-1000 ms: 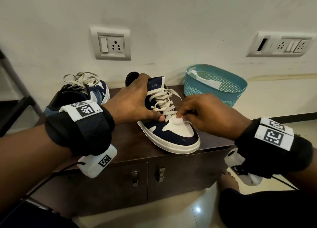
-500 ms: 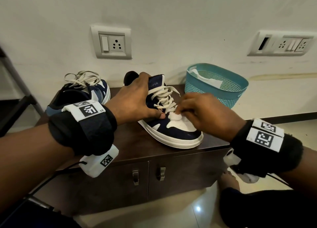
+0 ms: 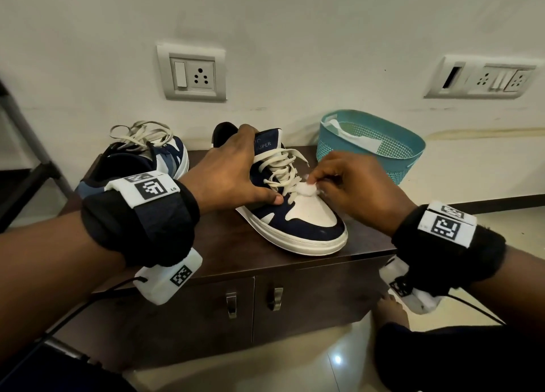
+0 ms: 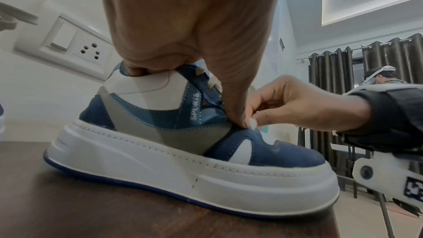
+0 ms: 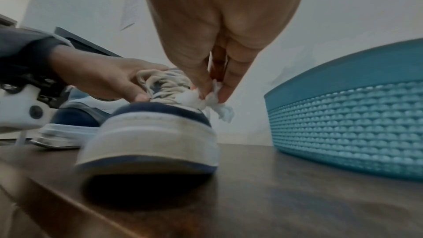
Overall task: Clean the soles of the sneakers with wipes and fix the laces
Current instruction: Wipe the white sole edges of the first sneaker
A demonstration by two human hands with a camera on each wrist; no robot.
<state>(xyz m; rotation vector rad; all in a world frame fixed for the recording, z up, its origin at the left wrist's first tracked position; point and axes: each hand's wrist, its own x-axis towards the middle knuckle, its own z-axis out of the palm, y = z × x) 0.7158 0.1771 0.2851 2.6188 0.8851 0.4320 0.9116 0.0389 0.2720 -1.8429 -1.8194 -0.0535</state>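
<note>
Sneaker [image 3: 295,214] in navy and white stands upright on the dark wooden worktop [image 3: 230,244], toe toward the person. Working outward from the right hand [image 3: 351,191]: its fingertips [image 5: 223,95] pinch a crumpled white wipe [image 3: 306,188] and press it on the white toe panel just below the lowest lace crossing. The left hand [image 3: 230,173] grips the shoe, fingers hooked over the collar by the tongue and thumb pressed against the side near the laces [image 3: 280,170], which lie loose and untied.

To do this well, the left hand should probably hold the shoe firmly down so it does not skid, while the wipe moves in short strokes away from the laces (a snag there would drag them further out of order). The sole rim looks the next place needing attention.

Behind at the left sits the second sneaker [image 3: 141,161], laces heaped on top; at the right a teal basket [image 3: 383,158] holds white sheets.
</note>
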